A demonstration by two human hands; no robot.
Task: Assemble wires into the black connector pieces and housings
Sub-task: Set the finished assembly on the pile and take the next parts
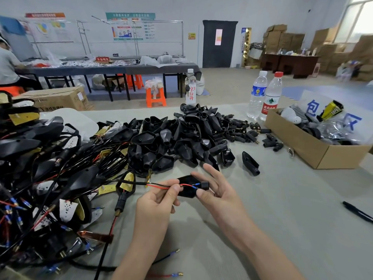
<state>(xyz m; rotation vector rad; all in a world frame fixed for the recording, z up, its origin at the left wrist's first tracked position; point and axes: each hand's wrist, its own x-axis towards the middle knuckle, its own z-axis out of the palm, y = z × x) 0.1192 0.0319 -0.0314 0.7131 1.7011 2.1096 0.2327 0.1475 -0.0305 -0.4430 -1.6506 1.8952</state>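
Note:
My left hand (156, 201) pinches a red and black wire pair (159, 185) between thumb and fingers. The wires run rightward across a black housing (187, 187) that my right hand (218, 190) holds between thumb and fingers, with its outer fingers spread. A blue-sleeved wire end meets a small black connector piece (204, 185) at the housing's right end. Behind my hands lies a heap of loose black housings (181, 138). A tangle of wired assemblies (50, 178) with red, black and blue-tipped wires fills the left of the table.
An open cardboard box (314, 146) of parts stands at the right. Three water bottles (269, 97) stand at the back of the grey table (282, 209). A black pen (357, 212) lies at the right edge. Small black plugs (270, 141) are scattered near the box.

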